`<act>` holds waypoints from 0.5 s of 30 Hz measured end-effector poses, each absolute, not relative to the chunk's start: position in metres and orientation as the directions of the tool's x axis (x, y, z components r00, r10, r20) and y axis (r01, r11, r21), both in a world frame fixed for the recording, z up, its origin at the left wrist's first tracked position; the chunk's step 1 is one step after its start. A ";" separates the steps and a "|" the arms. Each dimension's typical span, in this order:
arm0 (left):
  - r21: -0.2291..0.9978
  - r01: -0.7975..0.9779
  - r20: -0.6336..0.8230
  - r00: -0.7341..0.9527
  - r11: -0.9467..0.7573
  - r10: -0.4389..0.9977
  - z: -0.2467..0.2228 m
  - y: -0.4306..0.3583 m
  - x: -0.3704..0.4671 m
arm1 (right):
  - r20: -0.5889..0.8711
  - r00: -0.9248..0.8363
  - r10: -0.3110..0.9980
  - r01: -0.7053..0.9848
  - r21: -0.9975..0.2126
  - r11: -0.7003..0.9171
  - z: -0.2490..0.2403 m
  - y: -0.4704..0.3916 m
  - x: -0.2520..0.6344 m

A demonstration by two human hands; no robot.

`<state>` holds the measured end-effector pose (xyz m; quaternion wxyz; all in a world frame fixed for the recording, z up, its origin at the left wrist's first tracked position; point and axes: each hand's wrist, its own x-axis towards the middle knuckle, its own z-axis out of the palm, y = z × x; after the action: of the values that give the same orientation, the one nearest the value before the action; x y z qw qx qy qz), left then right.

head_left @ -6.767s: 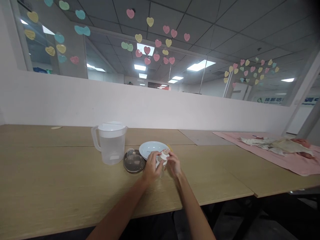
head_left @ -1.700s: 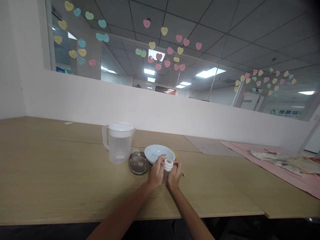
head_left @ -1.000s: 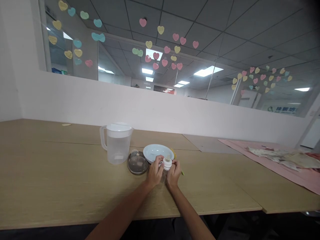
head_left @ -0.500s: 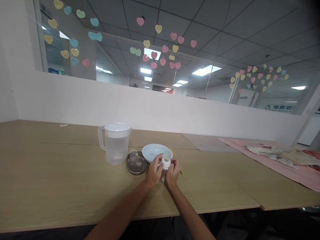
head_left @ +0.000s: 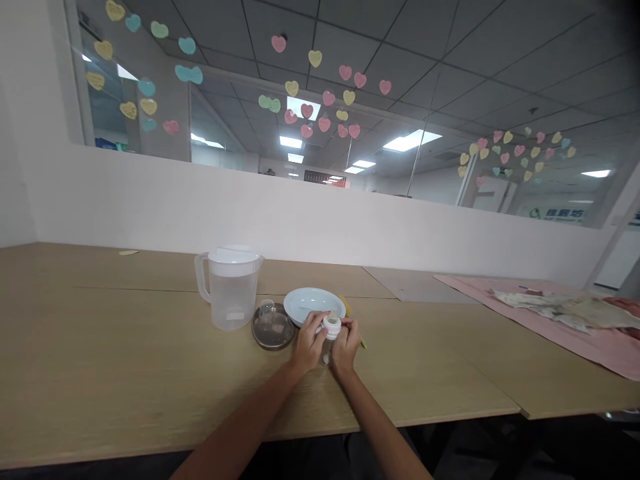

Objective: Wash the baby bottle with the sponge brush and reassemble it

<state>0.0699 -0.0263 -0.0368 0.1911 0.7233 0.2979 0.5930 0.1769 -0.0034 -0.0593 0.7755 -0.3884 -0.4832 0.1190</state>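
Both hands are wrapped around a small baby bottle with a white collar, held upright low over the table. My left hand grips its left side, with a fingertip near the top of the collar. On the other side, my right hand closes around the bottle and collar. A pale, translucent nipple shows within the collar. Just behind the hands is a white bowl, partly covered by my left fingers. A thin item inside the bowl is too small to name.
Left of the hands, a grey-brown round dish holds a clear domed cap. Farther left stands a lidded clear pitcher of water. A yellow item pokes out behind the bowl. Cloths lie on a pink mat at right.
My left fingertips have shifted slightly at the collar's top. The nipple stood up above the collar before and now sits lower in it. The bottle stays in place.
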 end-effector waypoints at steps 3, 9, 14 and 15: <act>0.607 0.240 0.751 0.138 -0.757 0.646 -0.039 -0.026 0.069 | 0.656 0.495 0.569 0.181 -0.719 0.671 -0.061 -0.002 0.177; 0.636 0.279 0.729 0.087 -0.719 0.679 -0.045 -0.024 0.070 | 0.655 0.437 0.616 0.157 -0.730 0.665 -0.061 -0.003 0.177; 0.669 0.224 0.707 0.101 -0.709 0.700 -0.042 -0.026 0.069 | 0.624 0.496 0.603 0.159 -0.748 0.644 -0.061 -0.004 0.177; 0.671 0.221 0.705 0.105 -0.708 0.701 -0.041 -0.027 0.068 | 0.625 0.496 0.603 0.163 -0.749 0.643 -0.061 -0.004 0.177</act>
<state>0.0684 -0.0271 -0.0410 0.2047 0.7144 0.3229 0.5861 0.1766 -0.0038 -0.0608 0.7679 -0.3979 -0.4812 0.1430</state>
